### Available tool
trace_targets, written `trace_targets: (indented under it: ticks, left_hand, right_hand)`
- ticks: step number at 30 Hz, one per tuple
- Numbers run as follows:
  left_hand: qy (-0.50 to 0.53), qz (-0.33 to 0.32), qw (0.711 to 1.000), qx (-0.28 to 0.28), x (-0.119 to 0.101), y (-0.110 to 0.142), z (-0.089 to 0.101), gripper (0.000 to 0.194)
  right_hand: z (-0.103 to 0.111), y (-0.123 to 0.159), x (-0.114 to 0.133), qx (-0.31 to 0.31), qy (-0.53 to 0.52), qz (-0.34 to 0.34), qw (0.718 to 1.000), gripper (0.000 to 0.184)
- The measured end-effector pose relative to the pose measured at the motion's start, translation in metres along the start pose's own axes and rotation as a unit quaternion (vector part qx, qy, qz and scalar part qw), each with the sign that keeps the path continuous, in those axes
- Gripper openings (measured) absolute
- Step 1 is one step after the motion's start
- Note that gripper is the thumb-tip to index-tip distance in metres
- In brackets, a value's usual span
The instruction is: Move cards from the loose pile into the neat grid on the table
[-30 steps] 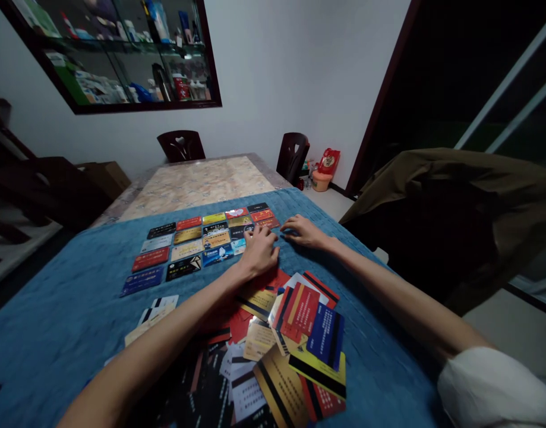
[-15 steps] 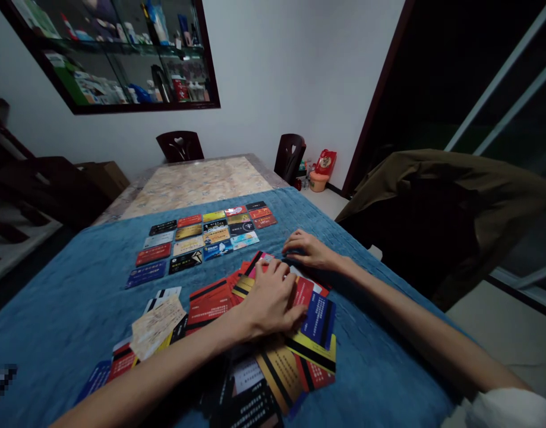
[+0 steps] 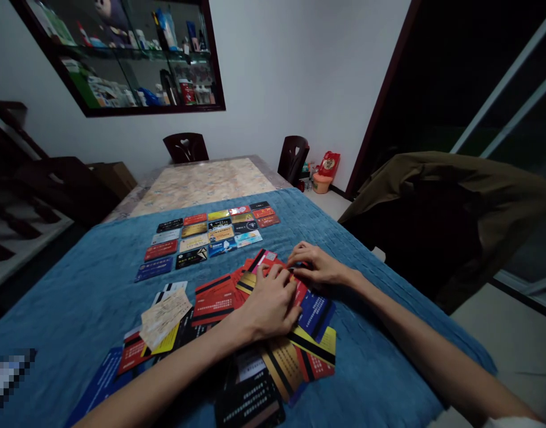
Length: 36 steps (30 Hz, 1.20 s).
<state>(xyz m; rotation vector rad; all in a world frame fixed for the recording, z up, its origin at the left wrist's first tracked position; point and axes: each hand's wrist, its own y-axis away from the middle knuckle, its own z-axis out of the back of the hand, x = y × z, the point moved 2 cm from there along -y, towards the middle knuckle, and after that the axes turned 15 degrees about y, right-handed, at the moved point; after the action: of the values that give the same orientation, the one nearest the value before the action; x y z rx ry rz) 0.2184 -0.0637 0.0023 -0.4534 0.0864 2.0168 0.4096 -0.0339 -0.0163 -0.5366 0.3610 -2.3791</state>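
My left hand (image 3: 273, 300) lies on top of a loose pile of bank-style cards, its fingers spread and slightly bent over them. Beside it, my right hand (image 3: 319, 264) touches the pile's far right edge with fingers curved and a gap between thumb and fingers. Around my hands show red cards (image 3: 214, 301), a blue card (image 3: 316, 315), a yellow card (image 3: 324, 345), a gold card (image 3: 282, 365) and a black card (image 3: 250, 401), many with dark stripes facing up. The cards under my left palm are hidden.
Farther off, several cards lie face up in rows, a black one (image 3: 191, 258) nearest. Left of the pile, paper slips (image 3: 166, 318) rest on other cards. A blue cloth (image 3: 98, 267) covers this part of the table. A draped chair (image 3: 433, 172) stands to the right.
My right hand has come nearer and now touches the pile's edge beside my left hand. The blue card has turned slightly. My view has shifted a little to the left.
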Motion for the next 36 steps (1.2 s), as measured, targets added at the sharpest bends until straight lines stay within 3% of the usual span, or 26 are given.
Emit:
trace_targets:
  ticks: [10,16,21,36]
  left_hand:
    - [-0.009,0.043,0.999,-0.016,0.005,0.01,0.008,0.025]
    - [-0.031,0.072,0.997,0.008,0.004,0.011,0.015,0.031]
    - [-0.024,0.098,0.995,0.023,0.0,0.012,0.015,0.028]
    - [-0.097,0.037,0.994,-0.028,-0.005,0.012,0.003,0.028]
  right_hand:
    - [0.008,0.002,0.016,0.062,0.022,0.047,0.997,0.029]
    - [0.009,0.008,0.015,0.087,0.038,0.052,0.994,0.049]
    - [0.008,0.009,0.016,0.099,0.04,0.05,0.993,0.054]
    - [0.007,0.011,0.014,0.072,0.011,0.05,0.996,0.048]
